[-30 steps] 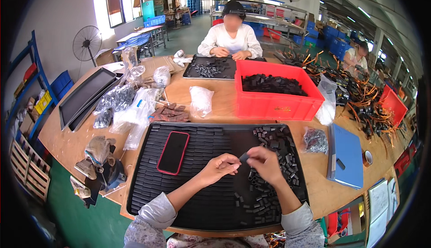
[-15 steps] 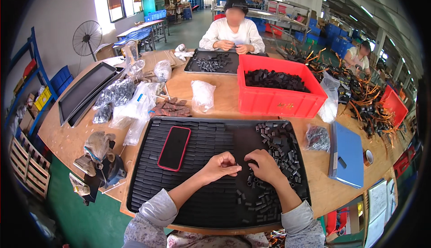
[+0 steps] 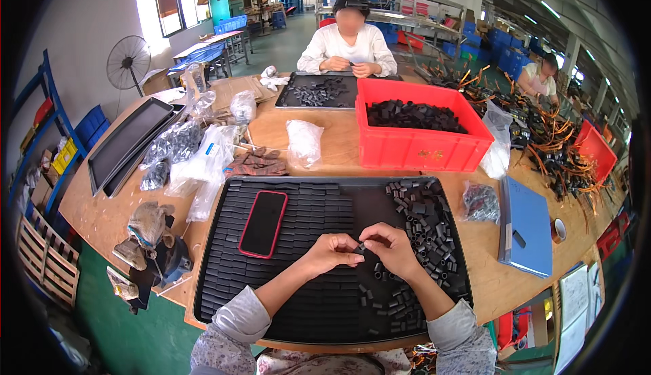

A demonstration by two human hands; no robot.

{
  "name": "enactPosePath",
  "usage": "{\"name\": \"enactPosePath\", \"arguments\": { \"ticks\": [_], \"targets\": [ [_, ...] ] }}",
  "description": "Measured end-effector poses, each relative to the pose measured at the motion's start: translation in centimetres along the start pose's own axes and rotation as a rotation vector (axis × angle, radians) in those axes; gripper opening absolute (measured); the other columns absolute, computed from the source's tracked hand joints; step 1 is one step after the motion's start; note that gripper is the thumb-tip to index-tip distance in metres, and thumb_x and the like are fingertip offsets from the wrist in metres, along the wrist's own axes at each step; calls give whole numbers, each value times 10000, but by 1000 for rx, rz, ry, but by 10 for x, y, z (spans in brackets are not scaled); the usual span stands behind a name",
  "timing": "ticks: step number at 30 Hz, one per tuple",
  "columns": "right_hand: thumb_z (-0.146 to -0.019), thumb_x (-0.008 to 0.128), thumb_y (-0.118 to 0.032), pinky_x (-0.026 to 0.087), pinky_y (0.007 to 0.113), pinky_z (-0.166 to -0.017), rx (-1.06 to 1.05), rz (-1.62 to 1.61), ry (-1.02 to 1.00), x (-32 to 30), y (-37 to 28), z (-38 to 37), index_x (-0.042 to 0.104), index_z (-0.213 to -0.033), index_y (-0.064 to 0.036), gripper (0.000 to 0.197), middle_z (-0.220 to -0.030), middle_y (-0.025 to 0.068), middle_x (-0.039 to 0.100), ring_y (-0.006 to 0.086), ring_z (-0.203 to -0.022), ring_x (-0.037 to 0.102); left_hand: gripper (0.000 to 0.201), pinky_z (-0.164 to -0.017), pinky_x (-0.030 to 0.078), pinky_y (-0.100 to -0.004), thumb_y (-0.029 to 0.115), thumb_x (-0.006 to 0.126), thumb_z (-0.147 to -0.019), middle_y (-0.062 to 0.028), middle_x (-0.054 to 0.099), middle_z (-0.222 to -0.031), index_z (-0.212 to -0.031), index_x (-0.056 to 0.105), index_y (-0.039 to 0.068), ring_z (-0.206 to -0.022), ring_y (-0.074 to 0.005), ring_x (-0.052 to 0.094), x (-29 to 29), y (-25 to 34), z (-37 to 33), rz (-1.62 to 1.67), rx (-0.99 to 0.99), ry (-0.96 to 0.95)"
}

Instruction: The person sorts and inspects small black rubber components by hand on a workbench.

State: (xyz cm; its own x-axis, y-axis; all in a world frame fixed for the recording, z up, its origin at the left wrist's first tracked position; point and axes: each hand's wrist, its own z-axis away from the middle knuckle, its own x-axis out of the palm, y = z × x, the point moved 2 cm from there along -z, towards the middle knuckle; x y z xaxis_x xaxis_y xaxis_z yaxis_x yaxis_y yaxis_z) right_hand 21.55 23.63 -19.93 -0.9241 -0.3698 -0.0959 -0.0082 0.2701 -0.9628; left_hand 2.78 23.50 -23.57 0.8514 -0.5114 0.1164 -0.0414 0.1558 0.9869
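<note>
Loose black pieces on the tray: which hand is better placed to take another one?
Probably the right hand: it is nearer the loose black pieces on the right side of the tray. The left hand, farther off, appears to pinch a small dark piece.

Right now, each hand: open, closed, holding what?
Left hand: closed, holding a small black piece.
Right hand: at that piece; whether gripping cannot be told.

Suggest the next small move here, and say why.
Probably lower the small dark piece onto the tray beside the neat rows: the left hand and right hand meet at it with their fingertips, the rows fill the left side, and loose pieces lie right.
</note>
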Motion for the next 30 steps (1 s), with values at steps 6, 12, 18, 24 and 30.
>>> {"name": "enactPosePath", "arguments": {
  "ticks": [6,12,18,24,30],
  "targets": [
    [-832,650,75,529,274,-831,-133,22,-79,6,-10,1,663,-1013,-7,199,-1050,87,657,153,-937,653,182,-799,537,-261,74,694,-881,-58,687,-958,-1043,654,1,-840,-115,648,1,4,1,44,44,0],
    [-767,712,61,536,313,-802,-217,271,-82,0,-4,0,657,-965,-11,217,-1039,101,678,219,-938,670,215,-856,538,-291,118,667,-908,-78,683,-1003,-1085,649,-4,-925,-138,651,-2,3,1,104,42,-16],
    [-760,729,-60,495,404,-830,-277,704,384,-40,3,-13,663,-985,-60,234,-981,100,667,308,-959,616,279,-833,562,-293,88,621,-938,-91,693,-1019,-1200,638,-7,-950,-155,659,-17,26,-19,23,104,100],
    [-694,749,-74,452,407,-843,-151,1166,401,-81,30,-2,663,-1011,-102,330,-1021,65,623,284,-986,561,301,-774,558,-277,-2,641,-851,-96,721,-941,-1119,707,118,-918,-218,675,-70,40,-97,-637,276,331],
    [-696,683,25,472,388,-784,-221,1199,428,-75,33,-6,695,-902,-95,239,-860,73,635,290,-894,576,311,-883,469,-389,-3,675,-762,-34,728,-928,-985,767,192,-956,-298,604,-78,23,-124,-1283,419,444]
  ]
}}
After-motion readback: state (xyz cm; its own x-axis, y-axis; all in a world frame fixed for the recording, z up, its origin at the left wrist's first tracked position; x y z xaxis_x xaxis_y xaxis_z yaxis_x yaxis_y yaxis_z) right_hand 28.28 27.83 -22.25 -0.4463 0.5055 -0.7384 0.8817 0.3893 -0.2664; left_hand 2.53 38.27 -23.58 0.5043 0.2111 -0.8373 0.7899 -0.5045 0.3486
